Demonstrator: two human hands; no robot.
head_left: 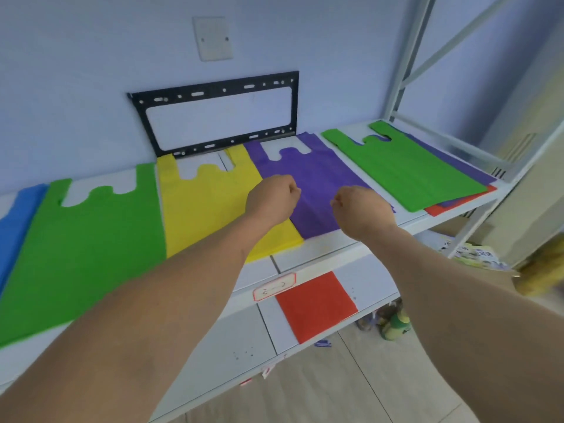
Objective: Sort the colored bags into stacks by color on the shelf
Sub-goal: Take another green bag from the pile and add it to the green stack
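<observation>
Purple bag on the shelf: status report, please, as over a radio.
Left hand and right hand both curled over purple bag; grip unclear. It lies flat between yellow bag and mixed pile. Nothing in the way.

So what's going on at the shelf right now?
A person is sorting flat colored bags on the shelf. Both the left hand and the right hand are over the purple bag with fingers curled; whether they pinch it cannot be told. Blue, green and yellow bags lie to its left. A mixed pile topped by a green bag waits on the right, and a red bag lies on the lower shelf.
</observation>
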